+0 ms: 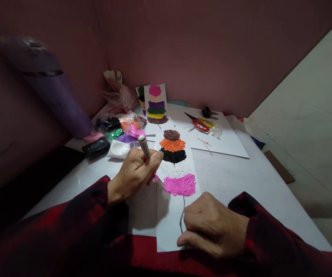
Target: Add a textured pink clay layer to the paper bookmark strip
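Observation:
A white paper strip (168, 223) lies on the table in front of me. It carries clay bands in brown, orange, black, white and pink (180, 184) above a drawn stem. My left hand (134, 173) is closed around a white-handled tool (144, 146), whose pink-smeared tip sits at the left edge of the pink band. My right hand (209, 227) is curled with its fingers pressing down the strip's lower right corner beside the stem. Both sleeves are dark red plaid.
Bags of coloured clay (117, 134) and a black packet (96, 147) lie at the left, beside a purple cylinder (53, 88). A finished striped card (155, 104) leans on the back wall. Scissors (201, 124) and thin sticks (208, 146) lie on a white sheet (226, 142).

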`<state>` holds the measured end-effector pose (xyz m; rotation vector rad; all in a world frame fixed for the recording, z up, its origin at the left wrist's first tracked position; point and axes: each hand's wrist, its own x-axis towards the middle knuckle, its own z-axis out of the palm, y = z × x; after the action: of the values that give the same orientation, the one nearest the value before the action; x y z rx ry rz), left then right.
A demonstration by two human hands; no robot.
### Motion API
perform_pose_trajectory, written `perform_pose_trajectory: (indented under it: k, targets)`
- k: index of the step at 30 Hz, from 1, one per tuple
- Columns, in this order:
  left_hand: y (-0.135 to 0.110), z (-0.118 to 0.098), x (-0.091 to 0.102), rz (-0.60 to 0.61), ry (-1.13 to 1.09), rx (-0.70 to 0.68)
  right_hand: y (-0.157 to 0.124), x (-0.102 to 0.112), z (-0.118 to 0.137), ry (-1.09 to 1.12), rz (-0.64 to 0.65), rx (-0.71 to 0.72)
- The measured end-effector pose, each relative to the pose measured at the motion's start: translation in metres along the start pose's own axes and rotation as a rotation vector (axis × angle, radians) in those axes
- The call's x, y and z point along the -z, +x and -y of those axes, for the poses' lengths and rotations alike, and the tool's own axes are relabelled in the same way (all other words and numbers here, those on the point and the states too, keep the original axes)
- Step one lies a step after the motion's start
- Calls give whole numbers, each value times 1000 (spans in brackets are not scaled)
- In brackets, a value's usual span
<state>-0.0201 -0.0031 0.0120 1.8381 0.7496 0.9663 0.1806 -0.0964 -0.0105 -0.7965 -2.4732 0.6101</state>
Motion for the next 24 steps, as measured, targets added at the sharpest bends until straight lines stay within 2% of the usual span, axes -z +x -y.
perform_pose_trajectory:
  k: [6,16,24]
  targets:
    - [-1,3,-2,10,-71,24,0,0,0,-21,27,-7]
    - [-1,-1,-5,38,-21,43,0,0,0,-3,5,-7]
    - [-3,-1,-4,43,-68,41,1,0,0,-18,22,-12]
